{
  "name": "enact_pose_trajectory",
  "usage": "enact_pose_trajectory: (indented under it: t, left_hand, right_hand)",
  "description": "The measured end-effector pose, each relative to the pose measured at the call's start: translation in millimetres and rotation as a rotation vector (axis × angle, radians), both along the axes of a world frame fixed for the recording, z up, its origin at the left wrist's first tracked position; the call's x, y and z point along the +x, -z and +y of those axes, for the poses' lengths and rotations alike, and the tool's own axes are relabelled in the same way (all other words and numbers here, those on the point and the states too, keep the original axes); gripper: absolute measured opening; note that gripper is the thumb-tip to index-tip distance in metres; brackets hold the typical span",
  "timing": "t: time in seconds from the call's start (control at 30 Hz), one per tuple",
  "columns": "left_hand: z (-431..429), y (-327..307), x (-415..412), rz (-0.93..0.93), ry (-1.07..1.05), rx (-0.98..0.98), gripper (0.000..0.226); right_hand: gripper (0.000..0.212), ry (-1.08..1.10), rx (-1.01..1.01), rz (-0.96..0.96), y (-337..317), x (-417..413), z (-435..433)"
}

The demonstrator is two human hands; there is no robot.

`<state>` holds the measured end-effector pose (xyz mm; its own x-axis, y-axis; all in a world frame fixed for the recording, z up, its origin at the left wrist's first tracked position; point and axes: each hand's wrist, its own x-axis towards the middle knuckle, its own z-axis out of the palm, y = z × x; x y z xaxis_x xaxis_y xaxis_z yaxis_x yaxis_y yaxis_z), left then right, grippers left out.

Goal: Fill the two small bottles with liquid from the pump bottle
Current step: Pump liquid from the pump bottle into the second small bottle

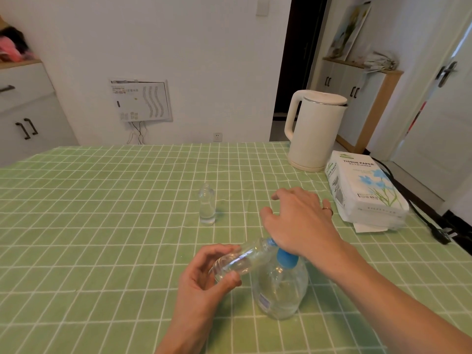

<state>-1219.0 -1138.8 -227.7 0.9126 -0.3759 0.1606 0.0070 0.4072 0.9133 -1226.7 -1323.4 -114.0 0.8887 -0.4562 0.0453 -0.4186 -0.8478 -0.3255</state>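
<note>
On the green checked cloth [102, 226], furthest left of the task's things, one small bottle [207, 205] is seen standing upright and alone, well apart from both hands; clear liquid appears to lie in its lower part, though the level cannot be read surely.

Nearer the middle, the second small bottle [240, 259] is held tilted in the left hand [204, 284], fingers curled around its body and thumb closed beneath, its mouth brought up against the blue nozzle of the pump bottle [281, 287]. The pump bottle stands on the cloth just beside that hand.

The right hand [298, 221] is laid palm down on the pump head, fingers spread loosely and gripping nothing; the head itself is hidden under the palm. A kettle [314, 131] and a tissue pack [365, 190] are set further right.

The step is judged to be the filling of the second bottle. Liquid could be spilled onto the cloth if the mouth were allowed to slip off the nozzle during a press. The pump bottle could be tipped by an off-centre push, as its base is unsteadied.
</note>
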Motion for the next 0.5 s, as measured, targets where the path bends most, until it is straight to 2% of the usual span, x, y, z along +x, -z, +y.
enact_pose_trajectory:
  t: [0.17,0.5]
  left_hand:
    - [0.6,1.6,1.3,-0.002,-0.001,0.003,0.042]
    - [0.9,2.5,0.8,-0.006,-0.006,0.016,0.043]
  right_hand:
    - [0.048,0.031,0.102,0.007,6.7,-1.5,-2.1]
    - [0.048,0.017,0.014,-0.017,1.2,-3.2,-1.2]
